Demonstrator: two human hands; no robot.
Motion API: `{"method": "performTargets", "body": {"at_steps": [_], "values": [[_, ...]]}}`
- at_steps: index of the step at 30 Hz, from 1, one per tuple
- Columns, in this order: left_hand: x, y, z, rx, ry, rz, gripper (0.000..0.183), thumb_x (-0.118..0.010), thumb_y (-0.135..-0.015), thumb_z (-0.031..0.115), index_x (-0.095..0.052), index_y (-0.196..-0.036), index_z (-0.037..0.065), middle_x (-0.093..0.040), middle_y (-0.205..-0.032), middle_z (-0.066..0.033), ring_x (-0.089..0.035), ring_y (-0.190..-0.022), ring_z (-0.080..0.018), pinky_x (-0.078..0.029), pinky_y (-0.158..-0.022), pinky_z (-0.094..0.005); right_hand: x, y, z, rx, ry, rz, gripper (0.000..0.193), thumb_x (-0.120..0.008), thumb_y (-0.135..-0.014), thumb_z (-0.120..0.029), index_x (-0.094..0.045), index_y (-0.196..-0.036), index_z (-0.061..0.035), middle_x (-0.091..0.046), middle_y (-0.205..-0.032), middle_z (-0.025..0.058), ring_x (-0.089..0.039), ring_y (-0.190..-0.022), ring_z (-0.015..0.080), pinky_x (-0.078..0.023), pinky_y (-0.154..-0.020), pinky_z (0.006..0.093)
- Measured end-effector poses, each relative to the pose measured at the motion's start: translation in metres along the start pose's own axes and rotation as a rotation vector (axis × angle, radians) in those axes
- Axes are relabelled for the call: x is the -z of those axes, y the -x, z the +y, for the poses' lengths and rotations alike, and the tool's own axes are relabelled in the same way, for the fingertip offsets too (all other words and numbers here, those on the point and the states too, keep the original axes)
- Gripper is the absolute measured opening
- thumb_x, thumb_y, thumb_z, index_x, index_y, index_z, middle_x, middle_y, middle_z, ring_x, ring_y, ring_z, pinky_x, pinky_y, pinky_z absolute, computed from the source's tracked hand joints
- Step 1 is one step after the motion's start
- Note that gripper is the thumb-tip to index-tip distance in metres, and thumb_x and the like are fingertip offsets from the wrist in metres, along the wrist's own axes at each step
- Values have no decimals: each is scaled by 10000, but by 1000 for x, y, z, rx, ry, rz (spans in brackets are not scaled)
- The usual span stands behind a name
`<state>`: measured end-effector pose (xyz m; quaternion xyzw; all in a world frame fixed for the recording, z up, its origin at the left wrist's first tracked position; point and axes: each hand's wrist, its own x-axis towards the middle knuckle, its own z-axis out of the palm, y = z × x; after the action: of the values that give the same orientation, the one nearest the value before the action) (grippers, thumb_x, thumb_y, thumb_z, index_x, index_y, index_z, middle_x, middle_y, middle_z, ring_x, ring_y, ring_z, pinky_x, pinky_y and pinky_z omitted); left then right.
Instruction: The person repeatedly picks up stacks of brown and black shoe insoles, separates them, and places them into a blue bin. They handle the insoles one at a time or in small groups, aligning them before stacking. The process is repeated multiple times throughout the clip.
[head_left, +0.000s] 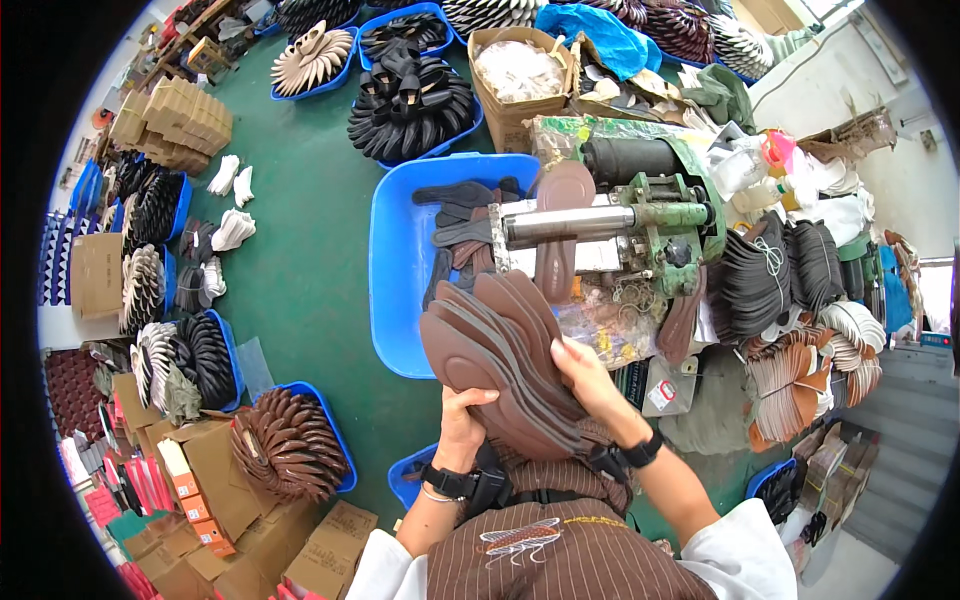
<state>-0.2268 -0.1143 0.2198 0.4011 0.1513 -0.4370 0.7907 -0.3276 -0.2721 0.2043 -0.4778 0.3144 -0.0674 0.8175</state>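
Observation:
In front of my body I hold a thick stack of brown insoles [490, 345] with greyish undersides, fanned slightly apart. My left hand [463, 425] is closed around the stack's near left side, its thumb lying across the top insole. On the right edge, my right hand [590, 378] grips the same stack. Just beyond is a green machine [680, 215] with a shiny metal roller [570, 222]. A single brown insole [565, 185] extends on both sides of that roller. Left of the machine, a blue tub [385, 270] contains loose dark grey and brown insoles [465, 235].
Bundles of black insoles [755, 270] and tan-and-white insoles [785, 395] lie to the right. Blue baskets of black insoles [415, 110] and brown insoles [290, 445] stand on the green floor [300, 250]. Cardboard boxes [215, 470] crowd the lower left.

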Motion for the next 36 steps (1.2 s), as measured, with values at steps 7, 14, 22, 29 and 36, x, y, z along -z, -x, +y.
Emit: {"method": "performTargets", "body": {"at_steps": [7, 14, 22, 29, 36], "values": [[-2, 1, 1, 37, -12, -4, 651, -581, -546, -76, -483, -1185, 10, -585, -1082, -108, -550, -1034, -264, -447, -917, -366, 36, -41, -31, 118, -33, 386, 193, -475, -977, -258, -537, -934, -80, -541, -805, -36, -506, -688, 53, -432, -629, 224], [-9, -4, -2, 20, -2, 5, 688, -597, -527, -94, -472, -1193, 19, -574, -1095, -103, -548, -1034, -263, -447, -916, -368, 2, 12, -14, -135, -19, 88, 253, -435, -997, -243, -539, -877, -46, -426, -757, -68, -385, -733, 36, -365, -667, 207], [-16, -9, -1, 4, -30, -33, 705, -615, -539, -103, -464, -1215, 25, -567, -1107, -98, -546, -1040, -259, -447, -917, -358, 33, -44, -31, 110, 52, 422, 279, -411, -1001, -228, -528, -863, -16, -484, -796, -35, -404, -765, 58, -383, -715, 228], [-18, -8, -2, 62, -86, -78, 628, -633, -554, -102, -501, -1158, 7, -585, -1061, -92, -563, -1006, -239, -459, -893, -340, 8, 3, -21, -18, 11, 161, 275, -508, -960, -199, -562, -1120, 18, -596, -1054, 36, -524, -931, 100, -437, -842, 261], [-21, -11, -3, 28, -126, -103, 655, -651, -589, -83, -459, -1209, 6, -565, -1126, -103, -554, -1043, -242, -444, -925, -352, 14, -30, -40, 4, 115, 102, 296, -443, -985, -223, -535, -1149, 6, -635, -1033, 63, -568, -914, 93, -462, -814, 243]]}}
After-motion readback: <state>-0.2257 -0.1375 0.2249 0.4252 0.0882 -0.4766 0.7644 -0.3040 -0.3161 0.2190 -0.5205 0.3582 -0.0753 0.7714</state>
